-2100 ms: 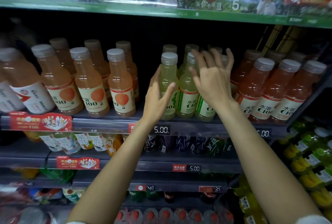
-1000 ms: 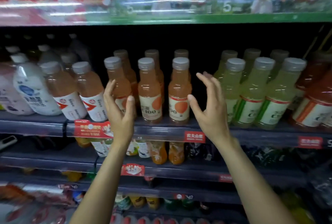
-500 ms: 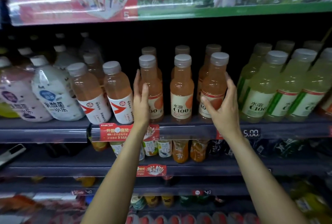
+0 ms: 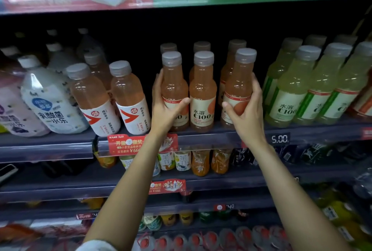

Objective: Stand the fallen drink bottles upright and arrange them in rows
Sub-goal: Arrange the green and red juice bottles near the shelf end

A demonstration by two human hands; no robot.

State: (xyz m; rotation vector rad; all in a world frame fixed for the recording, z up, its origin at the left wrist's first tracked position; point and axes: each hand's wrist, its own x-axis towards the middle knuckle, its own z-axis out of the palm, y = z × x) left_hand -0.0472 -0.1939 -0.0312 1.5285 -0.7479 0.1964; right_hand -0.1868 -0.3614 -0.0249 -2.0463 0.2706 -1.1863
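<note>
Orange bottles (image 4: 203,91) upright on shelf (image 4: 211,136) — left hand (image 4: 164,107) and right hand (image 4: 246,113) fingers each curled round one

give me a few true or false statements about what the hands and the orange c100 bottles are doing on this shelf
1. The left hand grips the left front orange C100 bottle. True.
2. The right hand is empty. False: it grips the right front orange C100 bottle.
3. The middle front orange C100 bottle stands between the two held bottles with no hand on it. True.
4. The green C100 bottles stand left of the orange ones. False: they stand to the right.
5. The price tag on the shelf edge reads 3.00. False: it reads 5.00.
</note>
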